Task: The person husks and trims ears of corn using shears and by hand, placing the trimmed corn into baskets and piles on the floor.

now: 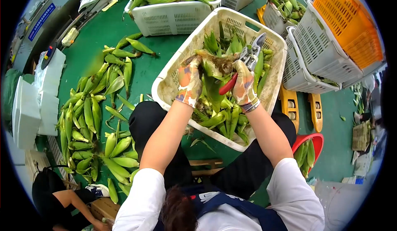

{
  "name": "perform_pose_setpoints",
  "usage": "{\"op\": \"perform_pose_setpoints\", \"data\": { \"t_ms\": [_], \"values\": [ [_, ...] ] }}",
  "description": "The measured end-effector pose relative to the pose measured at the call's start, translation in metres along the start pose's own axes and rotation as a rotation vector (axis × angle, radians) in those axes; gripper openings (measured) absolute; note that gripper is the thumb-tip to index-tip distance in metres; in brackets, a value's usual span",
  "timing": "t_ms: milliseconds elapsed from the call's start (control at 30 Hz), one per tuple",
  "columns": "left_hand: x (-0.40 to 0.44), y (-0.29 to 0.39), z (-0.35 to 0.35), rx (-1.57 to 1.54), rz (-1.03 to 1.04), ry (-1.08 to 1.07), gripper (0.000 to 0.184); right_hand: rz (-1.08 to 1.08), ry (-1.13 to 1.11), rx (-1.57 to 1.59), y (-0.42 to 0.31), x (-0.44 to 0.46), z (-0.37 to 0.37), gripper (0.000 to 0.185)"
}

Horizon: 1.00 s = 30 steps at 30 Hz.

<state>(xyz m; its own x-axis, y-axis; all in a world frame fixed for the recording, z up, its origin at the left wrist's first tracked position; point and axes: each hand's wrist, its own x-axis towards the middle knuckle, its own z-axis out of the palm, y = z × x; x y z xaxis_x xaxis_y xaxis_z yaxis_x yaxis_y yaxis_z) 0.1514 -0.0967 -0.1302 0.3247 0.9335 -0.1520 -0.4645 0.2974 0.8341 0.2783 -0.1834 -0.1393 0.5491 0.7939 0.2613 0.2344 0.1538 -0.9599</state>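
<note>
Steadying, it seems, a green-husked, brown-silked corn ear (pixel 213 89) over the white rectangular plastic crate (pixel 194 45), the patterned-gloved left hand (pixel 190 81) clamps its 9 o'clock side; the patterned-gloved right hand (pixel 245 84) grips red-handled metal pruning shears (pixel 249 59), blades toward 1 o'clock, perhaps to spare the fingers.

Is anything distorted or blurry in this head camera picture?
Head view: strong fisheye bending, with black corners around the image; head view: a soft smudge blurs the upper part of the corn pile; head view: left hand, right hand and shears look fairly sharp.
</note>
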Motion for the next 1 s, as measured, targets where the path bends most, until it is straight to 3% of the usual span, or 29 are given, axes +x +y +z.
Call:
{"op": "perform_pose_setpoints", "data": {
  "t_ms": [67,100,167,200,300,400,467,533,600,667,733,800,867,900,933,1000],
  "values": [
    [0.014,-0.016,-0.005,-0.103,-0.109,0.024,0.03,-0.222,0.061,-0.021,0.024,0.008,0.001,0.026],
    [0.019,-0.023,-0.009,-0.102,-0.116,0.024,0.03,-0.216,0.064,-0.024,0.012,0.006,0.002,0.026],
    [0.025,-0.03,-0.015,-0.358,-0.212,-0.108,0.028,0.316,0.13,0.496,-0.013,0.002,0.002,0.022],
    [0.022,-0.031,-0.017,-0.354,-0.218,-0.109,0.028,0.397,0.192,0.644,-0.014,0.003,0.0,0.022],
    [0.023,-0.032,-0.019,-0.425,-0.384,-0.236,0.032,0.367,0.078,0.672,-0.013,-0.01,-0.023,0.028],
    [0.02,-0.017,-0.019,-0.335,-0.423,-0.147,0.027,0.499,0.143,0.74,-0.012,-0.024,-0.036,0.03],
    [0.02,-0.02,-0.021,-0.385,-0.358,-0.11,0.026,0.441,0.104,0.702,-0.008,-0.029,-0.046,0.019],
    [0.024,-0.029,-0.028,-0.377,-0.384,-0.073,0.026,0.503,0.171,0.756,-0.007,-0.032,-0.043,0.027],
    [0.024,-0.032,-0.03,-0.417,-0.41,-0.202,0.026,0.519,0.126,0.716,-0.02,-0.029,-0.048,0.024],
    [0.021,-0.029,-0.025,-0.389,-0.41,-0.198,0.026,0.561,0.085,0.812,-0.017,-0.023,-0.051,0.021],
    [0.015,-0.023,-0.018,-0.327,-0.276,-0.227,0.027,0.507,0.219,0.792,-0.001,-0.018,-0.05,0.02],
    [0.006,-0.021,-0.009,-0.072,-0.113,-0.208,0.037,0.494,0.24,0.85,-0.038,-0.016,-0.03,0.019],
    [-0.025,0.0,0.005,0.262,-0.02,-0.223,0.032,0.473,0.229,0.796,-0.04,-0.014,-0.027,0.023],
    [-0.031,0.015,0.008,0.51,0.111,-0.424,0.04,0.453,0.25,0.818,-0.034,-0.01,-0.026,0.021],
    [-0.024,0.008,-0.005,0.393,0.215,-0.71,0.051,0.431,0.274,0.84,-0.032,-0.006,-0.026,0.019],
    [-0.028,0.017,-0.008,-0.35,-0.021,-0.86,0.062,0.468,0.209,0.868,-0.061,-0.003,-0.028,0.016]
  ]
}}
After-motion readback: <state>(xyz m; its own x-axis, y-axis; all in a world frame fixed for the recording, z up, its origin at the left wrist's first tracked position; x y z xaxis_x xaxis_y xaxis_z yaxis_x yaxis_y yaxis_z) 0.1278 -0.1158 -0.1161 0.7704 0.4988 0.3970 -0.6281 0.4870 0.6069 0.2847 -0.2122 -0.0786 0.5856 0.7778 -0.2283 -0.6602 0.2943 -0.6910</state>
